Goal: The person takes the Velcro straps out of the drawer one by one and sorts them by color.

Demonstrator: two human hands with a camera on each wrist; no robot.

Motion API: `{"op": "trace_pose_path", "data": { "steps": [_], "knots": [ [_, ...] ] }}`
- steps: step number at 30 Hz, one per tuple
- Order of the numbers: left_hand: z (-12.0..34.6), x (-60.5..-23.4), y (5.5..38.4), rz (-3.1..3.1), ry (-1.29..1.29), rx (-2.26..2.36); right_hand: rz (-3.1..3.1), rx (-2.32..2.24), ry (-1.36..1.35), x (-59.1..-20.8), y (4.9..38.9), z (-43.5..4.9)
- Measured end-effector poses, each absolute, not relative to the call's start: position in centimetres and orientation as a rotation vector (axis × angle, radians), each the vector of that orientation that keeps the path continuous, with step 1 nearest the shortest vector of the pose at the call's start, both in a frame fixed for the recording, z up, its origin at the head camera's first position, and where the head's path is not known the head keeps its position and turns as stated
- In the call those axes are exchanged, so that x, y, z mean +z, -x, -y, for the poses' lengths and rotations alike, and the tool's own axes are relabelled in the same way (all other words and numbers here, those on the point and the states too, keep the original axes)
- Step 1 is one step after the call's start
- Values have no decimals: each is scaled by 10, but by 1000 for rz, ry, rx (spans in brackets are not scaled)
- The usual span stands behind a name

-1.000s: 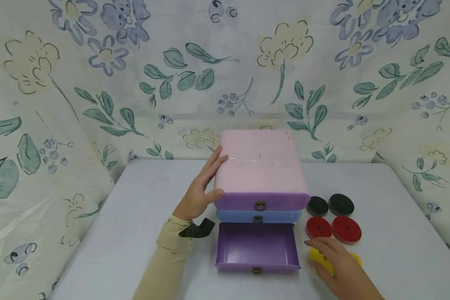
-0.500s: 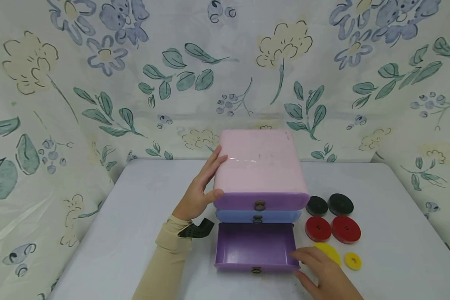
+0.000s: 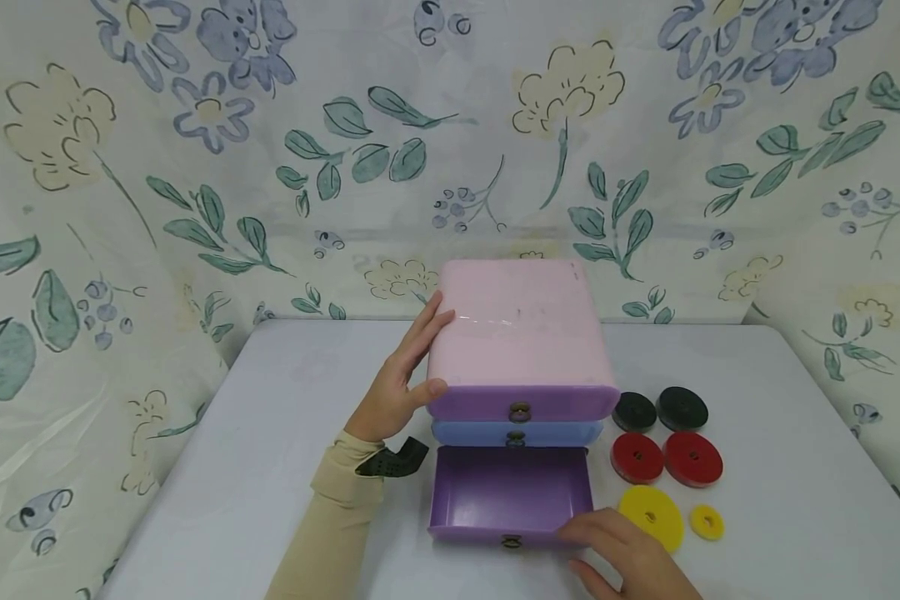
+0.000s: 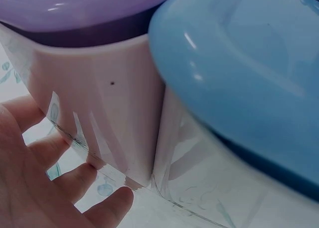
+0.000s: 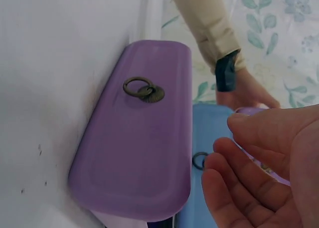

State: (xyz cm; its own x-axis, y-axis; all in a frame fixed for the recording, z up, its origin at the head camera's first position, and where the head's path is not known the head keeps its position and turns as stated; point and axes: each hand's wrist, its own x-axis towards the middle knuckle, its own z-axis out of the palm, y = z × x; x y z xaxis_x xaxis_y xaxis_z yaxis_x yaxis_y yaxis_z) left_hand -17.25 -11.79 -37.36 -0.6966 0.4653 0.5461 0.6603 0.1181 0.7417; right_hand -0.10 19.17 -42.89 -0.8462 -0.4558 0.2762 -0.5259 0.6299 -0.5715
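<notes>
A small drawer cabinet (image 3: 521,325) with a pink top stands mid-table. Its top purple and middle blue drawer (image 3: 472,433) fronts are pushed in; the bottom purple drawer (image 3: 510,500) is pulled out, its bare inside showing. My left hand (image 3: 392,396) rests along the cabinet's left side, thumb near the top front edge. With fingers loosely bent and nothing held, my right hand (image 3: 630,558) is at the drawer's front right corner, overlapping it in the head view. In the right wrist view, that hand (image 5: 264,173) lies beside the purple drawer front (image 5: 139,148) with its metal ring pull (image 5: 137,87).
Right of the cabinet, button-like discs lie in pairs: black (image 3: 682,408), red (image 3: 692,458), and one large yellow (image 3: 651,518) beside a small yellow (image 3: 707,522). A floral cloth (image 3: 495,167) hangs behind the white table (image 3: 292,383).
My right hand has moved left from over the yellow discs to the drawer's front right corner, uncovering both yellow discs. The left hand and cabinet have stayed put.
</notes>
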Motion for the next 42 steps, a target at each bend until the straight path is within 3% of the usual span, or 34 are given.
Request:
{"op": "trace_pose_path", "data": {
  "steps": [13, 24, 33, 42],
  "knots": [
    [118, -375, 173, 2197, 1137, -1630, 2803, 1206, -1107, -441, 3, -183],
    [118, -374, 173, 2204, 1128, -1623, 3238, 1363, -946, -448, 15, -176],
    [118, -375, 173, 2210, 1119, -1620, 3260, 1584, -962, -461, 21, -168],
    [118, -375, 173, 2207, 1124, -1620, 2953, 2337, -783, -501, 28, -170]
  ]
}}
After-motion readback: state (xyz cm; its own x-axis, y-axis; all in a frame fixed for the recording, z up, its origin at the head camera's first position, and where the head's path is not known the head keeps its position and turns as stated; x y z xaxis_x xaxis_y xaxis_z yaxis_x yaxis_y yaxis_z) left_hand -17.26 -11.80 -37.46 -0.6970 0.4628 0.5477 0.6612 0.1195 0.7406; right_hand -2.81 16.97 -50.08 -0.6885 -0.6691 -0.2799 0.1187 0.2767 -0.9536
